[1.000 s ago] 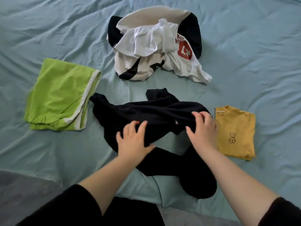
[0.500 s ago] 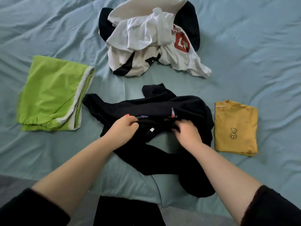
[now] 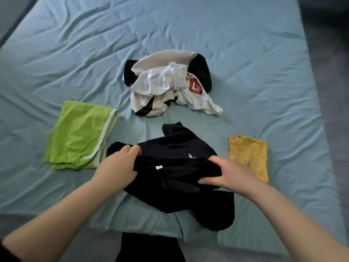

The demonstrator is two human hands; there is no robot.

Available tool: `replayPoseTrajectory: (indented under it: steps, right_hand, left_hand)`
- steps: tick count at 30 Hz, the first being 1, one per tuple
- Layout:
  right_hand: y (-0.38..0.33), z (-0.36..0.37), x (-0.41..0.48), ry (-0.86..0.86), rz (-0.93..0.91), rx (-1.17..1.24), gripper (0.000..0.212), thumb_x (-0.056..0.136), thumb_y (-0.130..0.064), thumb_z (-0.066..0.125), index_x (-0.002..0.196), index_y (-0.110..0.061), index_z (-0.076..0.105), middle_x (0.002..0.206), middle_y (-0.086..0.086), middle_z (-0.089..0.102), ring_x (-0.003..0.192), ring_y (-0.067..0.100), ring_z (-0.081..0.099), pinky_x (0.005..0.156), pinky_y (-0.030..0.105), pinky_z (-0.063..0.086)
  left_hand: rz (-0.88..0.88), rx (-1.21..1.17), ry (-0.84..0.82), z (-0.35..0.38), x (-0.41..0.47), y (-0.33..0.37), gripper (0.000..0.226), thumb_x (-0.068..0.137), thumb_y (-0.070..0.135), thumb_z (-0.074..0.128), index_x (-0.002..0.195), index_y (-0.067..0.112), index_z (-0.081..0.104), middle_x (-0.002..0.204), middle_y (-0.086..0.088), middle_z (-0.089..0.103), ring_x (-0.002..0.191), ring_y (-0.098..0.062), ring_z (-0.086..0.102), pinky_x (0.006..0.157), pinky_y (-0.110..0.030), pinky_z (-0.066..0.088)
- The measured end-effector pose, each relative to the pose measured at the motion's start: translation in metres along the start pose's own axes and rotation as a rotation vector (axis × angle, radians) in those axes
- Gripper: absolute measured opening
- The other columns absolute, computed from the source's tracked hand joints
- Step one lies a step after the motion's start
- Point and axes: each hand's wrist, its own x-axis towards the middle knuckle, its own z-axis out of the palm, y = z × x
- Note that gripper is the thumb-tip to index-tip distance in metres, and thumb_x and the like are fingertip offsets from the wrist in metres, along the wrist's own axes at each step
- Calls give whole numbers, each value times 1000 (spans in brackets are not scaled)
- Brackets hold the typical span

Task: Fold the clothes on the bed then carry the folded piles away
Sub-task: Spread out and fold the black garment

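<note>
Both hands, left hand (image 3: pixel 120 165) and right hand (image 3: pixel 226 174), curl round and grip the crumpled black garment (image 3: pixel 175 157) on the bed (image 3: pixel 245 63), between folded green cloth (image 3: pixel 79 135) and folded yellow shirt (image 3: pixel 249 156).

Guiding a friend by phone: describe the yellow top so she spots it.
On the blue bed sheet, find the black garment near the front edge. Right of it lies the yellow top, folded flat. It alone is yellow and shows a small bear outline.
</note>
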Motion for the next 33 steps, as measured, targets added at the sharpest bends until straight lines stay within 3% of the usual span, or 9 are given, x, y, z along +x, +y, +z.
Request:
replayPoseTrajectory:
  steps: [4, 7, 9, 14, 17, 20, 23, 28, 33]
  right_hand:
    - [-2, -26, -6, 330, -14, -100, 11, 87, -41, 60, 88, -31, 59, 81, -12, 55, 84, 18, 60, 57, 29, 35]
    - [-12, -39, -7, 555, 73, 147, 17, 90, -19, 61, 106, -19, 68, 96, -1, 59, 89, 18, 57, 69, 28, 37]
    - [-26, -49, -9, 673, 117, 315, 23, 90, -11, 60, 111, -15, 68, 99, 4, 55, 88, 17, 53, 71, 19, 31]
    - [-62, -108, -24, 784, 73, 342, 19, 90, -19, 60, 106, -15, 69, 92, 11, 53, 79, 16, 50, 70, 23, 32]
    - [-87, -153, -40, 857, -23, 321, 12, 91, -28, 59, 98, -24, 68, 87, 0, 56, 70, 6, 51, 63, 24, 33]
    - [-114, -193, -53, 902, -107, 439, 8, 91, -28, 58, 85, -31, 63, 75, -16, 62, 69, -3, 57, 61, 15, 39]
    - [-132, -218, -59, 830, -111, 733, 12, 90, -21, 60, 82, -22, 67, 76, -10, 67, 70, 4, 59, 63, 24, 44]
    - [-131, -220, -69, 556, 11, 849, 13, 96, -24, 54, 94, -16, 63, 82, 0, 62, 70, 11, 55, 62, 25, 40]
    - [-120, -208, -90, 86, 24, 917, 23, 96, -28, 55, 114, -19, 66, 110, 2, 73, 96, 15, 70, 73, 23, 53]
  left_hand:
    - [-195, -120, 181, -33, 2, -27, 21, 78, 14, 57, 98, 21, 58, 94, -5, 62, 80, -31, 59, 61, -35, 44]
    - [-386, -628, 324, -55, -2, -25, 29, 77, -1, 54, 91, 22, 66, 85, -5, 69, 76, -23, 57, 60, -31, 39]
    - [-332, -897, 318, -77, -5, -19, 32, 78, -6, 54, 87, 21, 68, 81, -2, 69, 79, -19, 60, 64, -27, 45]
    - [-137, -1136, 328, -163, -23, -16, 22, 76, 4, 60, 87, 19, 71, 78, -1, 71, 74, -16, 62, 71, -32, 48]
    - [-53, -1031, 398, -225, -28, -21, 30, 85, -4, 53, 86, 19, 72, 64, 8, 66, 59, -5, 56, 56, -21, 45]
    - [-12, -938, 477, -277, -33, -24, 35, 86, 2, 51, 81, 31, 72, 73, 4, 67, 67, -9, 56, 67, -29, 45]
    - [19, -997, 411, -315, -40, -26, 35, 88, 4, 52, 87, 31, 73, 82, -6, 68, 74, -20, 59, 74, -37, 47]
    - [-33, -949, 172, -330, -48, -35, 22, 91, 8, 53, 101, 22, 66, 80, -16, 62, 68, -25, 54, 59, -29, 43]
    - [2, -924, -28, -330, -55, -46, 18, 93, 27, 57, 91, 30, 75, 100, -3, 75, 89, -19, 72, 82, -34, 53]
